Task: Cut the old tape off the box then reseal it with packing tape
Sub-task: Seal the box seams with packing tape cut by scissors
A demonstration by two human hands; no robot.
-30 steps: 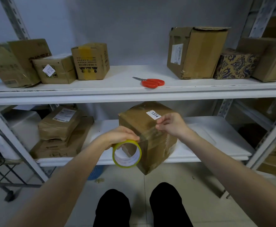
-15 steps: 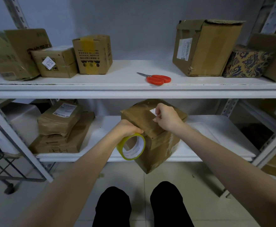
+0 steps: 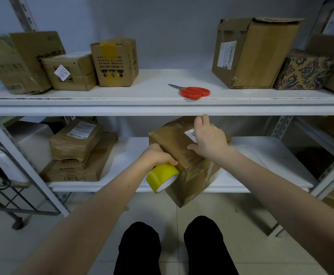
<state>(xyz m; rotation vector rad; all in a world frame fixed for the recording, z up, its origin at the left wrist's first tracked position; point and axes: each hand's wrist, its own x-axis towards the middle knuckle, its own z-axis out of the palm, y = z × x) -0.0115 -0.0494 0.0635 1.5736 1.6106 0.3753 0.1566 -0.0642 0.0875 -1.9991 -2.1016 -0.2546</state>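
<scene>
A worn brown cardboard box (image 3: 194,180) with a white label sits tilted at the front edge of the lower shelf (image 3: 261,155), one corner hanging over the floor. My left hand (image 3: 158,155) grips a yellow roll of packing tape (image 3: 162,175) held against the box's near left edge. My right hand (image 3: 208,139) rests on the box's top, covering most of the label, thumb spread and fingertips at the far edge. Red-handled scissors (image 3: 194,92) lie shut on the upper shelf (image 3: 152,90), above the box.
Several cardboard boxes stand on the upper shelf at left (image 3: 114,62) and right (image 3: 253,54), with a patterned box (image 3: 304,70) beside them. Wrapped parcels (image 3: 75,139) are stacked on the lower shelf's left. A metal cart (image 3: 7,185) stands at far left. My knees are below.
My right hand slid away from me across the box's top to its far edge. My left hand turned the tape roll and brought it up against the box's near edge.
</scene>
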